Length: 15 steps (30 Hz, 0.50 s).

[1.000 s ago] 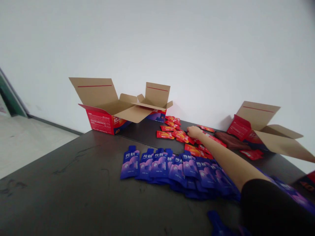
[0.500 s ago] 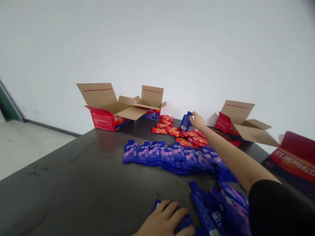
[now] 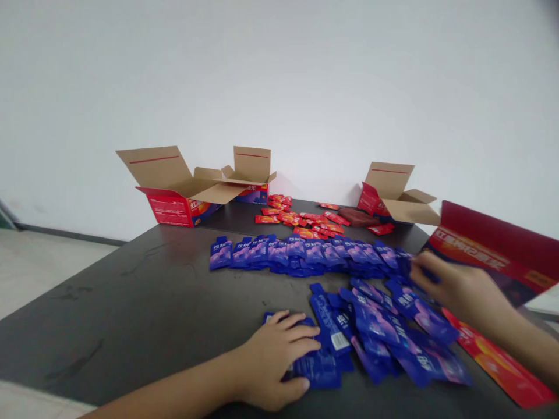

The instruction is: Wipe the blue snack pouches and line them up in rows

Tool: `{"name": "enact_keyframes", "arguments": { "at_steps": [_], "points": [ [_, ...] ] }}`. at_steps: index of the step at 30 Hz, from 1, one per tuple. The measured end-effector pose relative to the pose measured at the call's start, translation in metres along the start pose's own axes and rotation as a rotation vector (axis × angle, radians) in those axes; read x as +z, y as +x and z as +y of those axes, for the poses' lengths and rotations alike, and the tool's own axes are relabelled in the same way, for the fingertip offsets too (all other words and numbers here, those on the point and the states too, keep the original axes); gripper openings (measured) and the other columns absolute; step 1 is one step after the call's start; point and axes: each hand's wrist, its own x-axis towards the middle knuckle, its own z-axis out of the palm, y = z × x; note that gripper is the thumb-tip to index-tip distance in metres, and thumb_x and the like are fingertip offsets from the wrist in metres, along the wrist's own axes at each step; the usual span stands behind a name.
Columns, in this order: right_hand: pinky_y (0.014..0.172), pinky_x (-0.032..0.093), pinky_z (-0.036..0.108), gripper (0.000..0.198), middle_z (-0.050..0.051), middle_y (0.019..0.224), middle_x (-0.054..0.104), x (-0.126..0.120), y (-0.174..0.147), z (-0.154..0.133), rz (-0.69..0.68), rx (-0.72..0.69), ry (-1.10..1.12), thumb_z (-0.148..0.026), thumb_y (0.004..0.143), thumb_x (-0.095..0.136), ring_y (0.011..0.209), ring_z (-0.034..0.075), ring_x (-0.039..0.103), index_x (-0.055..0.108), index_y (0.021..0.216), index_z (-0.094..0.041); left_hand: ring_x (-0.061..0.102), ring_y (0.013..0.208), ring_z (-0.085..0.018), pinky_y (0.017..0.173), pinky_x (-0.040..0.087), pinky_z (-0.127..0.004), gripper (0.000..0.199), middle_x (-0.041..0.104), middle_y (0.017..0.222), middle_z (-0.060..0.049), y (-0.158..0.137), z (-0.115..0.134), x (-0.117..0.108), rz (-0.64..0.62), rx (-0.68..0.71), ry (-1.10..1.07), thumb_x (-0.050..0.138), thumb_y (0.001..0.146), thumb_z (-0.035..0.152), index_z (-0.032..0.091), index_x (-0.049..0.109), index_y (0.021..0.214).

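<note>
My left hand (image 3: 279, 355) lies flat with fingers spread on a few dark blue pouches (image 3: 321, 372) at the near middle of the table. Beside it spreads a loose heap of blue and purple spouted pouches (image 3: 384, 326). Farther back, an overlapping row of the same pouches (image 3: 279, 253) runs across the table, printed sides up. At the row's right end, my right hand (image 3: 449, 285) is slightly blurred, its fingers closed at the edge of a blue pouch (image 3: 404, 261). The part of that pouch between the fingertips is hidden.
Red and orange sachets (image 3: 301, 221) lie scattered behind the row. A long red packet (image 3: 498, 361) is under my right forearm. Open cartons stand at the left (image 3: 170, 209), back (image 3: 259, 192) and back right (image 3: 371, 198). Another red carton (image 3: 489, 250) stands at the right.
My right hand has come back from above the red sachets, where it held up a blue pouch, to the row's right end. My left hand stays on the near pouches; the view has shifted.
</note>
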Motion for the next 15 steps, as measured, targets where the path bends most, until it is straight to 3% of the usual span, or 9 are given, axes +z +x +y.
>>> {"name": "enact_keyframes", "arguments": {
  "at_steps": [3, 6, 9, 11, 15],
  "points": [
    [0.055, 0.046, 0.034, 0.015, 0.002, 0.067, 0.067, 0.021, -0.043, -0.01, -0.408, -0.089, 0.131, -0.046, 0.081, 0.049, 0.058, 0.022, 0.062, 0.06, 0.077, -0.036, 0.028, 0.138, -0.031, 0.112, 0.021, -0.056, 0.052, 0.041, 0.147, -0.004, 0.0, 0.006, -0.003, -0.037, 0.022, -0.057, 0.05, 0.087, 0.043, 0.029, 0.042, 0.137],
    [0.058, 0.049, 0.032, 0.019, 0.001, 0.08, 0.071, 0.02, -0.031, -0.018, -0.613, -0.107, 0.244, -0.05, 0.083, 0.05, 0.067, 0.022, 0.065, 0.064, 0.089, -0.039, 0.032, 0.137, -0.026, 0.113, 0.021, -0.049, 0.039, 0.042, 0.145, -0.005, 0.005, 0.01, -0.017, 0.015, 0.052, -0.052, 0.043, 0.092, 0.035, 0.027, 0.048, 0.13],
    [0.064, 0.049, 0.033, 0.03, 0.003, 0.084, 0.071, 0.015, 0.027, -0.016, -0.515, -0.121, 0.197, -0.049, 0.089, 0.041, 0.071, 0.022, 0.065, 0.066, 0.092, -0.033, 0.039, 0.131, -0.021, 0.112, 0.026, -0.04, 0.03, 0.051, 0.134, -0.006, 0.029, -0.002, -0.046, 0.213, 0.083, 0.07, 0.041, 0.092, 0.025, 0.023, 0.057, 0.117],
    [0.072, 0.049, 0.034, 0.031, 0.004, 0.092, 0.071, 0.026, 0.079, -0.012, -0.4, -0.147, 0.153, -0.045, 0.088, 0.042, 0.08, 0.024, 0.066, 0.067, 0.095, -0.029, 0.049, 0.12, -0.018, 0.107, 0.032, -0.034, 0.029, 0.058, 0.122, -0.005, 0.06, -0.025, -0.075, 0.314, 0.079, 0.162, 0.036, 0.092, 0.021, 0.021, 0.06, 0.109],
    [0.087, 0.047, 0.033, 0.038, 0.008, 0.115, 0.066, 0.092, 0.173, -0.009, -0.465, -0.239, 0.232, -0.036, 0.089, 0.043, 0.1, 0.025, 0.062, 0.061, 0.119, -0.021, 0.046, 0.123, -0.024, 0.107, 0.031, -0.038, 0.038, 0.052, 0.13, -0.01, 0.141, -0.104, -0.132, 0.277, -0.187, 0.357, 0.031, 0.092, 0.022, 0.018, 0.055, 0.122]
  ]
}}
